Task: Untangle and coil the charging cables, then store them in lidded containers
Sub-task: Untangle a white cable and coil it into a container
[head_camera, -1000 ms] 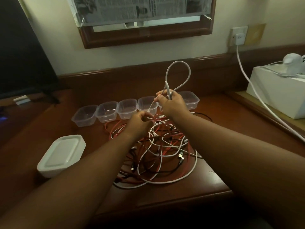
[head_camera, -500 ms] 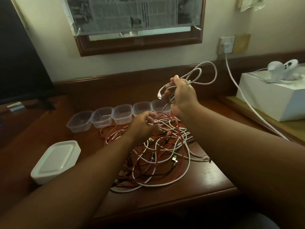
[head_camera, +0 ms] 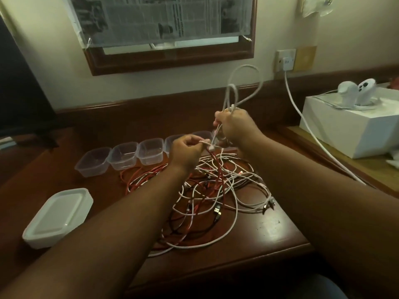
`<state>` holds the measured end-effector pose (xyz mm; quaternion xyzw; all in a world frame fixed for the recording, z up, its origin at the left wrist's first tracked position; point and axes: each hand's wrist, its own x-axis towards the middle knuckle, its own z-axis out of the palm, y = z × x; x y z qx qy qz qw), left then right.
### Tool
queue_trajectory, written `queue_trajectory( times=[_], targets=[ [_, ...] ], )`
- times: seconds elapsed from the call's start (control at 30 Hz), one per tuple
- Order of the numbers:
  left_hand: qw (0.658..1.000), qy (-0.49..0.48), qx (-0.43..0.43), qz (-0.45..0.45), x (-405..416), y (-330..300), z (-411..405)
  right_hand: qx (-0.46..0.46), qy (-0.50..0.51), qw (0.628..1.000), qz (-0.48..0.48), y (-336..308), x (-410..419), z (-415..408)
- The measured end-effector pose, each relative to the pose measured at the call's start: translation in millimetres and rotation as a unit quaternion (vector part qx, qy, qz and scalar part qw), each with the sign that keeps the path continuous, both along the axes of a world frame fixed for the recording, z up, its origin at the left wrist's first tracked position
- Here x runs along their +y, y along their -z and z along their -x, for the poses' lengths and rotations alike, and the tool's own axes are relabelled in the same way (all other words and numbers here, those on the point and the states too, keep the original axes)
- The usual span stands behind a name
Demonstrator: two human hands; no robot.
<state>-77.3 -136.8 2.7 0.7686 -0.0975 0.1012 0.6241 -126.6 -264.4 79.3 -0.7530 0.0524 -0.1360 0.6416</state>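
Lid stack (head_camera: 57,216) and open containers (head_camera: 123,155) untouched at left of worktop (head_camera: 278,230). Left hand (head_camera: 186,151) now raised, white cable (head_camera: 241,87) strand pinched. Right hand (head_camera: 236,125) gripped round loops, re-formed upright since half second ago. Coiling progressed; tangle (head_camera: 216,190) remains on worktop.

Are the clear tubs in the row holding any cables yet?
Empty, the three fully visible clear tubs: bare bottoms show through. The hands hide parts of the other two, so cannot tell there.
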Motion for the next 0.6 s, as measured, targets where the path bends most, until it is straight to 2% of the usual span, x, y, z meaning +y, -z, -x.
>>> queue_trajectory(
  times=[0.1, 0.17, 0.3, 0.37, 0.47, 0.6],
  targets=[
    [0.993, 0.014, -0.064, -0.096, 0, -1, -9, 0.063, -0.042, 0.975, 0.209, 4, -3, -8],
    [0.982, 0.003, -0.101, -0.157, 2, 2, -21, 0.051, -0.05, 0.946, 0.316, 5, -3, -8],
    [0.983, 0.029, -0.099, -0.149, -1, 8, -39, 0.063, -0.095, 0.873, 0.475, 8, 1, -9],
    [0.986, 0.045, -0.088, -0.135, -5, 13, -43, 0.056, -0.073, 0.864, 0.494, 11, -1, -15],
    [0.988, 0.047, -0.076, -0.124, -11, 19, -46, 0.035, 0.003, 0.879, 0.476, 17, -8, -24],
    [0.982, 0.065, -0.035, -0.171, -8, 33, -48, 0.028, 0.002, 0.89, 0.456, 25, -11, -28]
  ],
)
